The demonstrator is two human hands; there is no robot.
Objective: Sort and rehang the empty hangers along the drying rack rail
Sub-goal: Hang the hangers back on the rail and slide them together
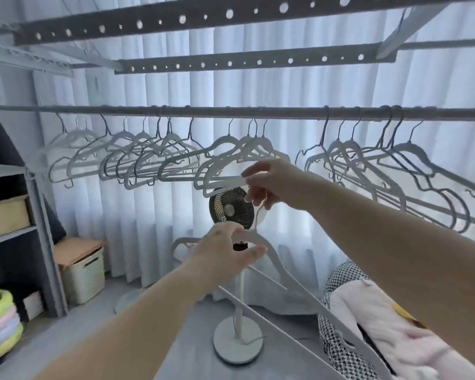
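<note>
A horizontal rail crosses the view with several empty white hangers hung along it, bunched at left, centre and right. A loose white hanger hangs below the rail in front of me. My right hand pinches its hook and touches the lower bar of a centre hanger. My left hand grips the loose hanger's shoulder from the left, thumb over its top.
A standing fan on a white pole and round base stands behind my hands. Two perforated bars run overhead. Shelving with boxes and a basket are at left; a laundry pile lies at lower right. Curtains behind.
</note>
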